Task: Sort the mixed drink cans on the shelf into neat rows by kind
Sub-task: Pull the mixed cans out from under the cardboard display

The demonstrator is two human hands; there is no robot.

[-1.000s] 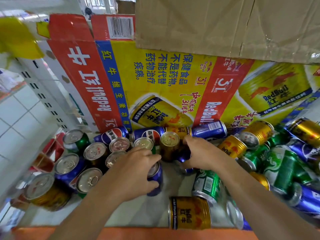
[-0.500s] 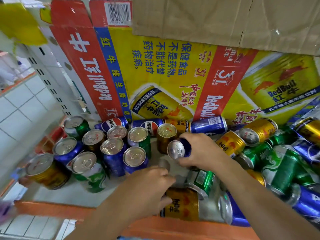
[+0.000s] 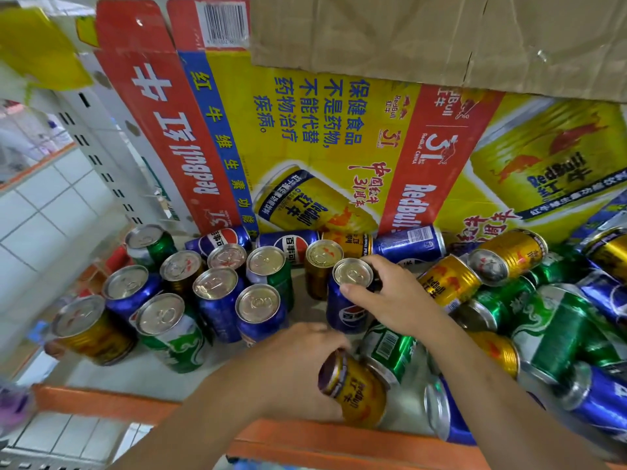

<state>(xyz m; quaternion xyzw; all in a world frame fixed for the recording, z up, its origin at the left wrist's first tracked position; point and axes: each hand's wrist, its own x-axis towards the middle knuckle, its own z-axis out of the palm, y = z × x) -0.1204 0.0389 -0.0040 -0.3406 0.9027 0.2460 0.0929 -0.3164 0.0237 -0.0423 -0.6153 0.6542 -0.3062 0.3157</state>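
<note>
Blue, gold and green drink cans crowd a white shelf [image 3: 112, 378]. My right hand [image 3: 397, 296] grips an upright blue Pepsi can [image 3: 346, 300] near its top, at the shelf's middle. My left hand [image 3: 298, 371] holds a gold Red Bull can [image 3: 359, 388] tilted on its side near the front edge. To the left, several cans stand upright in a mixed group [image 3: 217, 293]. On the right, cans lie tumbled in a pile [image 3: 549, 317]. More cans [image 3: 410, 242] lie along the back.
A flattened yellow and red Red Bull carton [image 3: 339, 147] lines the back wall. Brown cardboard [image 3: 441, 39] hangs overhead. An orange lip [image 3: 112, 401] runs along the shelf's front edge. A perforated white upright [image 3: 101, 164] stands at the left, with white floor tiles beyond.
My right hand turned the blue Pepsi can from tilted to upright beside the standing gold can. My left hand left the standing blue cans, reached the gold can at the front and tipped it up.
</note>
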